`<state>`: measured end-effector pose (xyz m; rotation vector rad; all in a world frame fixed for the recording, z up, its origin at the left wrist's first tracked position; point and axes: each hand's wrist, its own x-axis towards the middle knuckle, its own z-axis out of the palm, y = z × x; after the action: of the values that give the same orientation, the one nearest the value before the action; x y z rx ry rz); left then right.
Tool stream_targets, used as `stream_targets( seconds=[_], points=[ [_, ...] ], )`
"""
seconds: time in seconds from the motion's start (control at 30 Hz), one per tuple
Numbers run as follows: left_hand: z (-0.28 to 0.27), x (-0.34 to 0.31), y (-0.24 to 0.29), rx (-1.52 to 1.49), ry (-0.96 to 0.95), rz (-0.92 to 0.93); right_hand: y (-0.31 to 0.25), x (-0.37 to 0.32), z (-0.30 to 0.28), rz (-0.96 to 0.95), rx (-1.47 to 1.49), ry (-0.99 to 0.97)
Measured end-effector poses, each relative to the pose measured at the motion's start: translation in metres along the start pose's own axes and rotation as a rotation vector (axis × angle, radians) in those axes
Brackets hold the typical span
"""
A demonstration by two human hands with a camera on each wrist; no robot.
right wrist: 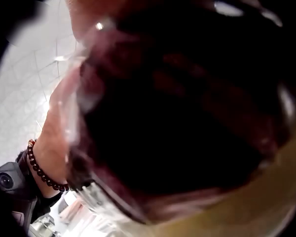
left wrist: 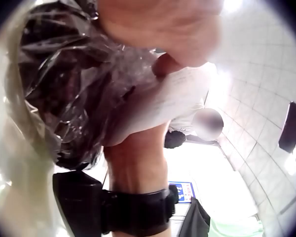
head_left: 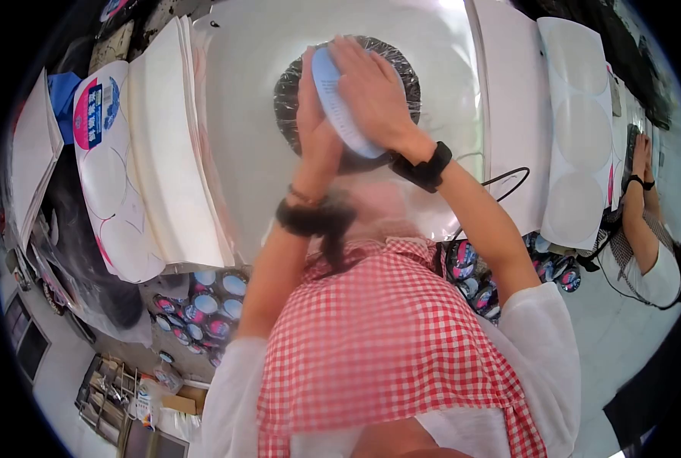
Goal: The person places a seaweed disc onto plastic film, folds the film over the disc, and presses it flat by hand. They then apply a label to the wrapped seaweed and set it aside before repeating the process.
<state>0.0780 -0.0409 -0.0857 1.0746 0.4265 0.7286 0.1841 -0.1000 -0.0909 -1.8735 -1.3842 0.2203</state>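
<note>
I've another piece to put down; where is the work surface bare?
Left, a strip between the paper stack and the dark wrapped bundle; right, another between the bundle and the white sheet. The middle is crowded: the left hand, the right hand and a pale blue oval are over the bundle.

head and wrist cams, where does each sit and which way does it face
Head: on the head, facing forward and down at left hand, right hand and wrapped bundle; checked apron shows.
Left wrist: on that wrist, facing the bundle; the right forearm shows.
Right wrist: on that wrist, facing the bundle; left hand and bracelet show.
Both wrist views share the bundle.
</note>
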Motion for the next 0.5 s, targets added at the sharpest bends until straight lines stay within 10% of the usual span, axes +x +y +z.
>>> stream_targets(
  seconds=[0.2, 0.5],
  points=[
    [-0.001, 0.0, 0.01, -0.338, 0.12, 0.017, -0.007, 0.003, 0.013, -0.042, -0.1, -0.053],
    [-0.047, -0.006, 0.008, 0.133, 0.265, 0.119, -0.025, 0.005, 0.026, -0.216, -0.515, 0.029]
  ],
)
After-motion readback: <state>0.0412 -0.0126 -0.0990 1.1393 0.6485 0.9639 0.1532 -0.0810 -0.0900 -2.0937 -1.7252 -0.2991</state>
